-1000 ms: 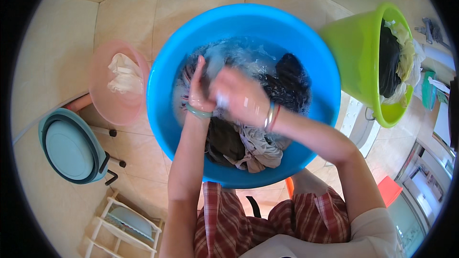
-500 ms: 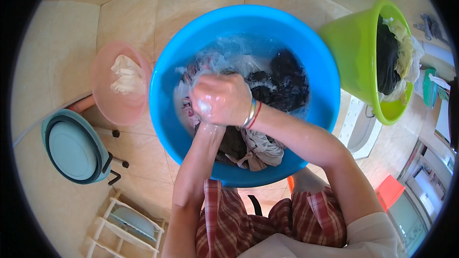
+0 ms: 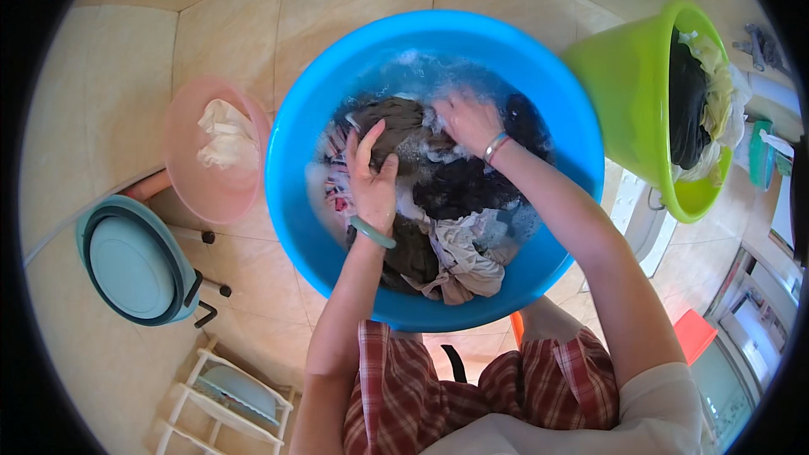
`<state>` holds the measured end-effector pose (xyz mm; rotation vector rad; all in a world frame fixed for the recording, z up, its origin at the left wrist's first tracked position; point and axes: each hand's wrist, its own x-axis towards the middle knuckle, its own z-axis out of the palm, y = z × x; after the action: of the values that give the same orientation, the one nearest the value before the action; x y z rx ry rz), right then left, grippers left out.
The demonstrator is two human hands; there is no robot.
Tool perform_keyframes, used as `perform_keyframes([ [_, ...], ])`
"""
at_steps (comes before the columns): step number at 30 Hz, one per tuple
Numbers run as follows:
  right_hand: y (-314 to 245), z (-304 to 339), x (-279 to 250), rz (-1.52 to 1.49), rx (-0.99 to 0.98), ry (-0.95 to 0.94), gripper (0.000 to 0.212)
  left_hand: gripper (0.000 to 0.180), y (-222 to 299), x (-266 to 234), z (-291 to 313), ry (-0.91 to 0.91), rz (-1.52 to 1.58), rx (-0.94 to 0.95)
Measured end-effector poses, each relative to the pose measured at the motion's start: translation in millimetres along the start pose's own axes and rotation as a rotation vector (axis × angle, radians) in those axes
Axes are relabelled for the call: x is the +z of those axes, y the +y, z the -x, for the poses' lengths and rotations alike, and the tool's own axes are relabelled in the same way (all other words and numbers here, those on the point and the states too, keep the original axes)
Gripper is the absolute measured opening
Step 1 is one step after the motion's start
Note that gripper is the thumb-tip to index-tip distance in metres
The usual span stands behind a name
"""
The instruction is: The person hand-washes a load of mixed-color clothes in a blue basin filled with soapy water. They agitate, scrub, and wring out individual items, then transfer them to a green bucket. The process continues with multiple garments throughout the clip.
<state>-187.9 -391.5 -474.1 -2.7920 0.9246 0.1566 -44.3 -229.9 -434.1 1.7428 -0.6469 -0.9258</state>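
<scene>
Inside the blue tub (image 3: 285,131): we see wet dark clothes (image 3: 472,192) among suds.
Left hand (image 3: 374,187): fingers spread beside brown cloth (image 3: 404,120), holding nothing.
Right hand (image 3: 469,120): palm down, fingertips lost in suds; we cannot tell its grip.
Beyond the green bucket (image 3: 619,93): things (image 3: 760,158) too blurred to read.

Bare right hand (image 3: 468,122): fingertips lost in white foam (image 3: 413,150); grip cannot be told.
Bare left hand (image 3: 372,187): contact with wet brown cloth (image 3: 400,120) cannot be told.
Round blue plastic tub (image 3: 579,160): bottom hidden.
Tall lime-green plastic bucket (image 3: 613,101): bottom hidden too.
White short-sleeved shirt (image 3: 581,423): cut off by the lower edge.
</scene>
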Motion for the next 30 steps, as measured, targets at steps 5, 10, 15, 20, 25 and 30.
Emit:
perform_keyframes([
  [5, -18, -19, -13, -0.412, 0.258, 0.365, 0.010, 0.060, 47, 21, -5, -0.035, 0.752, -0.709],
  [10, -117, 43, -108, -0.768, -0.362, 0.242, 0.009, 0.069, 39, 5, -31, -0.330, 1.125, -0.591],
  [15, -141, 52, -121, -0.754, -0.421, 0.414, 0.031, 0.068, 43, 9, -22, -0.358, 1.358, -0.650],
  [20, -140, 20, -119, -0.691, -0.462, 0.663, 0.026, 0.067, 17, 2, -27, -0.404, 1.458, -0.621],
  [25, -114, -7, -89, -0.748, -0.281, 0.615, 0.015, 0.038, 6, 21, -7, -0.016, 1.321, -0.401],
  [30, -18, -17, -21, -0.540, 0.226, 0.300, 0.018, 0.050, 43, 26, -11, 0.128, 0.807, -0.484],
])
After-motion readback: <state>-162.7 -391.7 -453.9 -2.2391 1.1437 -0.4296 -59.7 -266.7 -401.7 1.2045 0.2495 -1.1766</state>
